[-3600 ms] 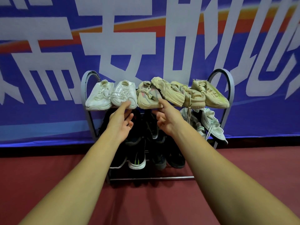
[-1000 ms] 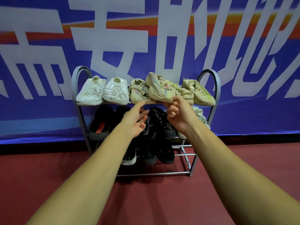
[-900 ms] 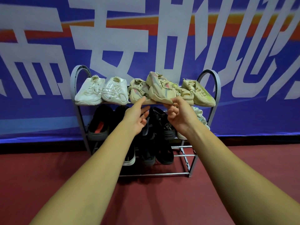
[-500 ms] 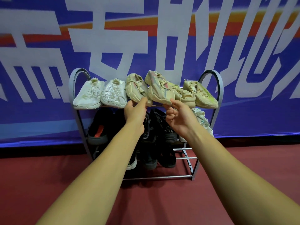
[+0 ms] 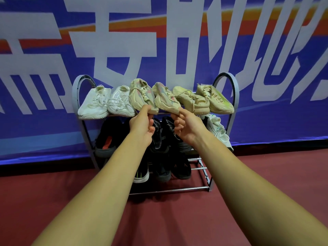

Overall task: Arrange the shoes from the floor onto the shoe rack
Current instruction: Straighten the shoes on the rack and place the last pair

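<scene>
A grey metal shoe rack (image 5: pixel 235 89) stands against a blue banner. Its top shelf carries two white sneakers (image 5: pixel 96 103), a beige-and-pink pair, and two yellowish-beige shoes (image 5: pixel 215 99) at the right. My left hand (image 5: pixel 142 126) pinches the toe of the left beige-pink shoe (image 5: pixel 140 94). My right hand (image 5: pixel 188 127) pinches the toe of the right beige-pink shoe (image 5: pixel 164 98). Both shoes tilt toe-down over the shelf's front bar.
Black sneakers (image 5: pixel 106 139) fill the lower shelves, and a white shoe (image 5: pixel 219 132) hangs at the right of the middle shelf. Red floor (image 5: pixel 168 219) stretches in front of the rack. The banner wall stands right behind it.
The two beige-pink shoes have been drawn apart and now lie side by side instead of overlapping. My left hand rose from below the shelf to the left shoe's toe.
</scene>
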A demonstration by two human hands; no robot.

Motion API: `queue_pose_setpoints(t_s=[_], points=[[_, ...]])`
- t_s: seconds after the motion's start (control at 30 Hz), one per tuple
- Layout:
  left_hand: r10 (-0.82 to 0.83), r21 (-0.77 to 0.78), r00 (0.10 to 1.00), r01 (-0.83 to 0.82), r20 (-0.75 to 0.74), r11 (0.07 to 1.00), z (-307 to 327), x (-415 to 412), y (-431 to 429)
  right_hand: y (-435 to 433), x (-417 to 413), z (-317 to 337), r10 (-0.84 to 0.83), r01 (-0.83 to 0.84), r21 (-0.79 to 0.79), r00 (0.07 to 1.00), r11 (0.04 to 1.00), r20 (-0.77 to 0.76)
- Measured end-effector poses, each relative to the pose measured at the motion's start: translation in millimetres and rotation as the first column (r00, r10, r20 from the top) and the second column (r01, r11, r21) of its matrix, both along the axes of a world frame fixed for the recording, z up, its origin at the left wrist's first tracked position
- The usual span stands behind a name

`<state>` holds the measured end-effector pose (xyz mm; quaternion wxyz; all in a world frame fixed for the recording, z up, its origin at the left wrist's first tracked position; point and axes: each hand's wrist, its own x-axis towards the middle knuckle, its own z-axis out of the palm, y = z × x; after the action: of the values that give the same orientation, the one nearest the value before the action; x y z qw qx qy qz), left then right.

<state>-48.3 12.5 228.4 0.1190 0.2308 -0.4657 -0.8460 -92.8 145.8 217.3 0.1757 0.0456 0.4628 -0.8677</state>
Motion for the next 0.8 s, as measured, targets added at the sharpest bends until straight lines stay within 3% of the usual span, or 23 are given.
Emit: queue_pose_setpoints(t_s=[0.23,0.8], points=[[-0.137,-0.067,0.989,0.14,0.054,0.988,-7.0,9.3,4.8,26.5,11.7,-3.3,-0.117,0.109,0.102,0.99,0.989,0.075],[-0.3,-0.138,0.953,0.301,0.034,0.943,-16.2,-29.5,90.9,78.3,-14.3,-2.3,-0.233,0.236,0.276,0.971,0.932,-0.047]])
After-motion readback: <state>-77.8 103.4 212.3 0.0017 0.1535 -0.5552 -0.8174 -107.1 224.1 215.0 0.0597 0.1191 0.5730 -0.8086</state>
